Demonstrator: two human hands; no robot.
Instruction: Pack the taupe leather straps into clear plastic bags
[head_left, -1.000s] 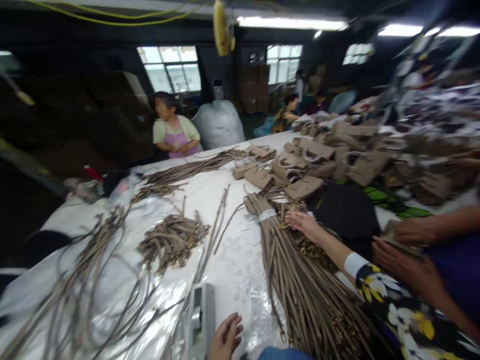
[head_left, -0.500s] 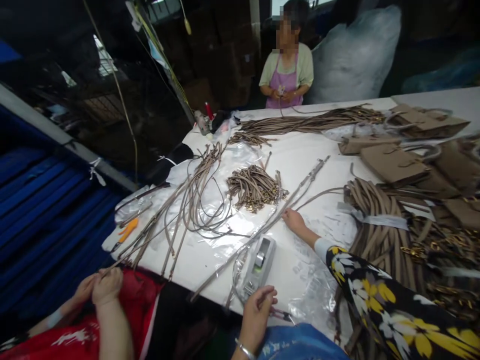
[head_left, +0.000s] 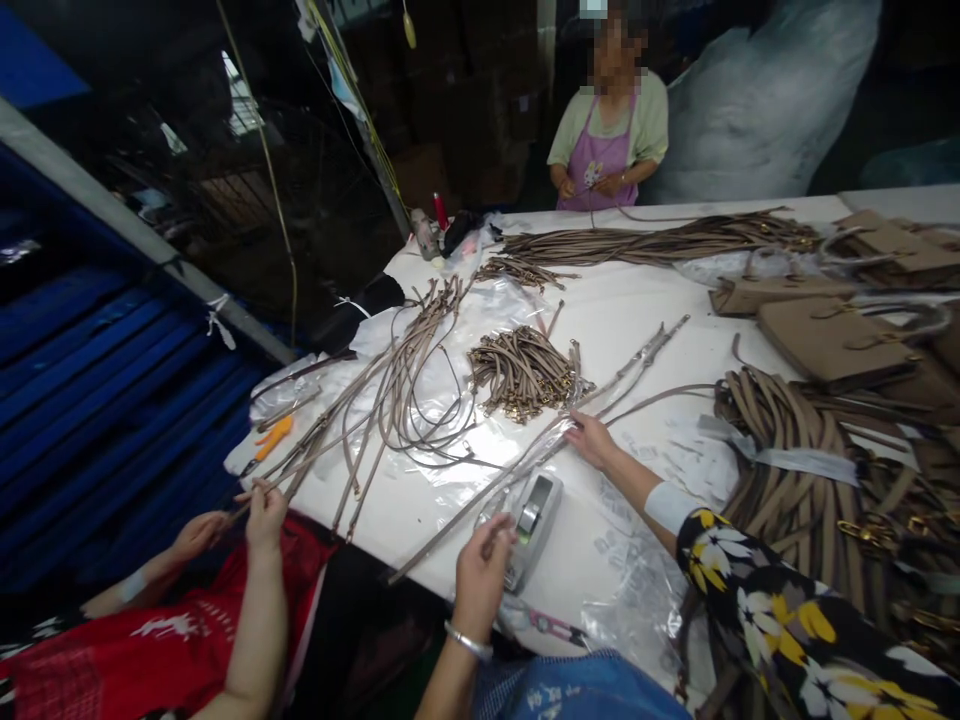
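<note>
Near the tape dispenser [head_left: 541, 515], my left hand [head_left: 484, 565] is raised over the table's front edge, fingers curled together; what they hold, if anything, is too small to name. My right hand [head_left: 589, 438] pinches a long taupe strap in clear wrap [head_left: 517, 468] at mid-table. The strap slants from the front edge toward the back right. Beyond my right hand lies a pile of short straps with gold clasps [head_left: 521, 370]. Pink-handled pliers [head_left: 551, 625] rest by the front edge, right of my left wrist.
Long straps [head_left: 409, 370] and an orange-handled tool [head_left: 271, 438] lie left. A bundle of thick straps [head_left: 780, 470] and taupe bags [head_left: 832, 335] fill the right. A person in red [head_left: 202, 620] handles straps at left; another in a pink apron [head_left: 600, 160] stands across.
My left hand has risen to the dispenser's left side and its fingers have closed. My right hand stays at the wrapped strap. The view has shifted, and the left person's hands have moved up and right.
</note>
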